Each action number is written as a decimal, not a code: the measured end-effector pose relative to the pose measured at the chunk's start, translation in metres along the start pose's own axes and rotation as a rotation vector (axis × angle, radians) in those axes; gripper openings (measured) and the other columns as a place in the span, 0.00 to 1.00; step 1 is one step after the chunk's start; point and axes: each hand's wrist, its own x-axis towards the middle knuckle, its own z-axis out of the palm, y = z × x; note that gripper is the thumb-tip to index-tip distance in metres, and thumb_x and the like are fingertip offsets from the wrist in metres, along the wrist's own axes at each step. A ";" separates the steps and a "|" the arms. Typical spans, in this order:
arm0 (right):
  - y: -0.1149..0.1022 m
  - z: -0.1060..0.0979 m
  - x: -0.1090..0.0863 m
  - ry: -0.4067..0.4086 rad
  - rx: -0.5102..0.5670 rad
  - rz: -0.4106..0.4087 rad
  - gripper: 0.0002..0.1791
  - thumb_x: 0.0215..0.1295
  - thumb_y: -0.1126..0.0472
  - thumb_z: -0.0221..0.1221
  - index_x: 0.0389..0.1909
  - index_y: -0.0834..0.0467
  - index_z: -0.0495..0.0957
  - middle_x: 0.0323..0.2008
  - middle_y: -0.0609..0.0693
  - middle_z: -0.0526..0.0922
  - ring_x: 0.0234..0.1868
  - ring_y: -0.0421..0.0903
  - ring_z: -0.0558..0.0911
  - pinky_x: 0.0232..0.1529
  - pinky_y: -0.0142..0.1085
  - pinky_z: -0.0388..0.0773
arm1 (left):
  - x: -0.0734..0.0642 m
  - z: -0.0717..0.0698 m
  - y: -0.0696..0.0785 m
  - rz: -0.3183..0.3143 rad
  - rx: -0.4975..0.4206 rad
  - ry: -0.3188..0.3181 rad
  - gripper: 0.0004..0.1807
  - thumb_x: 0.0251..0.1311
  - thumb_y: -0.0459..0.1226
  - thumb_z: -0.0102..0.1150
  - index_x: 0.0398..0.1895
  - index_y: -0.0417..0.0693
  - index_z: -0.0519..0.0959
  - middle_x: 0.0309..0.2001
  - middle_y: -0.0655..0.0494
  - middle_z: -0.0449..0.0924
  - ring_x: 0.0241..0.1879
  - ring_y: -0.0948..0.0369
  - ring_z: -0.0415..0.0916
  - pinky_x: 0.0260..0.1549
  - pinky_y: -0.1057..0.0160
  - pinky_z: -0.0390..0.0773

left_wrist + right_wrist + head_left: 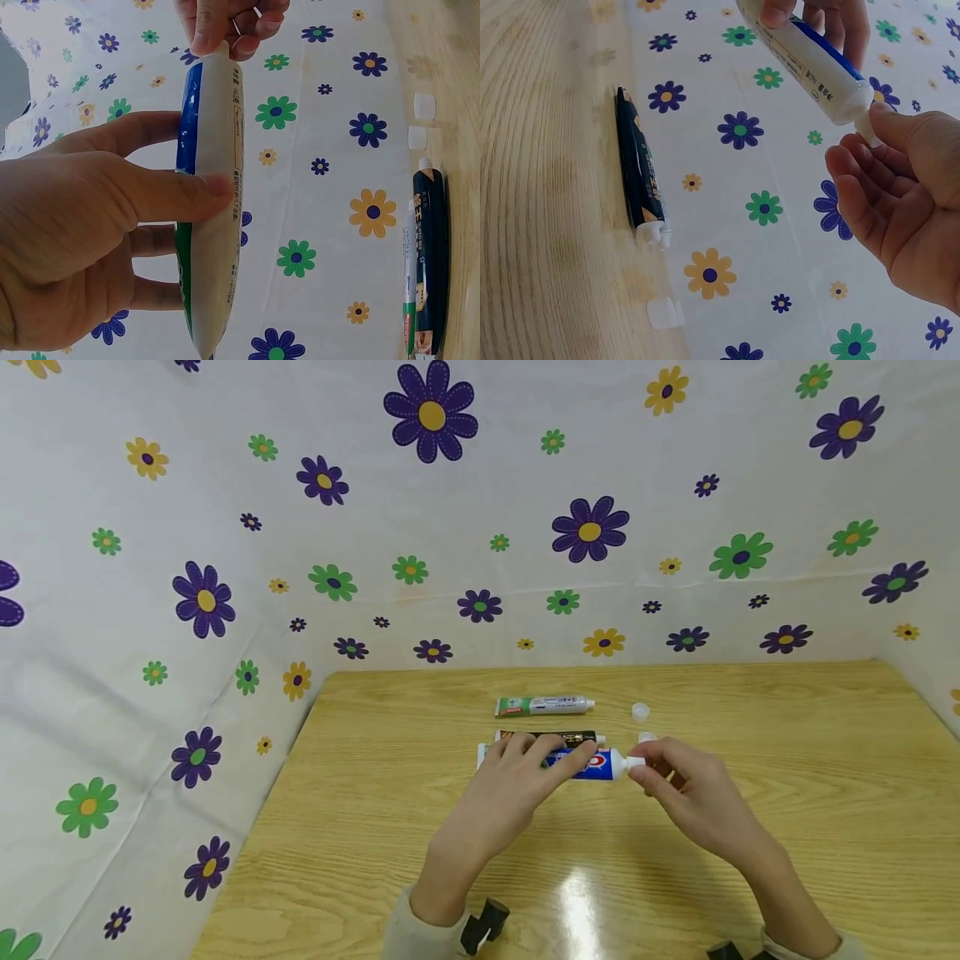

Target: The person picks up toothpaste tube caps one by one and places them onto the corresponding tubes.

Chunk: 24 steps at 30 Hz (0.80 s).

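My left hand (498, 793) grips a blue, white and green toothpaste tube (600, 766) round its body, holding it level above the table. In the left wrist view the thumb presses the white back of the tube (214, 262), which carries printed text, and the fingers lie behind. My right hand (701, 793) pinches the white end piece (635, 762) of this tube between thumb and forefinger; whether it is the cap or the bare nozzle cannot be told. In the right wrist view its other fingers curl loosely beneath the white end piece (867, 127).
Behind the held tube lie a black toothpaste tube (551, 737) and a green and silver one (558, 705), white tips to the right. Two small white caps, one farther back (640, 712) and one partly hidden (647, 738), stand right of them. A flowered cloth (480, 510) hangs behind the wooden table (375, 827).
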 end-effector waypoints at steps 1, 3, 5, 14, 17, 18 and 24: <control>0.000 0.000 0.000 -0.002 0.000 0.001 0.11 0.62 0.74 0.63 0.42 0.59 0.80 0.26 0.42 0.77 0.24 0.34 0.73 0.20 0.30 0.74 | 0.000 0.000 0.000 0.000 0.000 0.003 0.39 0.62 0.26 0.63 0.72 0.65 0.64 0.59 0.55 0.75 0.54 0.52 0.74 0.53 0.45 0.78; 0.000 0.001 0.001 -0.007 -0.005 0.009 0.09 0.64 0.73 0.62 0.41 0.58 0.80 0.25 0.42 0.77 0.23 0.34 0.72 0.19 0.31 0.73 | 0.000 -0.001 0.000 0.001 0.001 0.012 0.38 0.62 0.26 0.63 0.71 0.64 0.65 0.58 0.55 0.75 0.54 0.52 0.74 0.53 0.45 0.78; 0.000 0.001 0.001 -0.014 -0.009 0.019 0.08 0.65 0.72 0.61 0.41 0.58 0.80 0.25 0.42 0.76 0.23 0.34 0.72 0.19 0.30 0.72 | -0.001 -0.001 -0.001 0.003 0.004 0.017 0.38 0.61 0.25 0.63 0.71 0.63 0.65 0.58 0.55 0.75 0.54 0.52 0.74 0.52 0.45 0.79; -0.003 0.004 0.001 -0.024 0.004 0.117 0.06 0.73 0.67 0.55 0.43 0.59 0.81 0.29 0.41 0.81 0.27 0.37 0.78 0.24 0.32 0.76 | -0.002 -0.002 -0.001 0.001 -0.002 0.006 0.39 0.61 0.24 0.62 0.72 0.63 0.65 0.58 0.54 0.75 0.53 0.52 0.75 0.47 0.48 0.81; -0.003 0.005 0.000 -0.021 0.026 0.152 0.09 0.75 0.66 0.53 0.50 0.61 0.77 0.33 0.46 0.81 0.28 0.40 0.79 0.24 0.32 0.76 | -0.002 -0.002 -0.002 -0.001 -0.020 -0.007 0.40 0.61 0.24 0.63 0.73 0.63 0.64 0.59 0.54 0.75 0.54 0.51 0.74 0.48 0.48 0.80; -0.003 0.005 0.000 -0.021 0.032 0.157 0.10 0.75 0.66 0.52 0.53 0.62 0.75 0.35 0.47 0.81 0.28 0.40 0.80 0.24 0.32 0.76 | -0.002 -0.002 -0.002 -0.002 -0.026 -0.012 0.41 0.60 0.24 0.63 0.73 0.63 0.63 0.59 0.54 0.75 0.54 0.51 0.74 0.48 0.48 0.80; -0.003 0.000 -0.001 -0.017 0.042 0.148 0.17 0.69 0.68 0.59 0.56 0.61 0.69 0.43 0.49 0.78 0.33 0.38 0.79 0.29 0.31 0.77 | -0.003 -0.002 -0.003 -0.008 -0.051 -0.029 0.43 0.59 0.23 0.63 0.74 0.63 0.62 0.61 0.54 0.74 0.57 0.50 0.73 0.52 0.46 0.79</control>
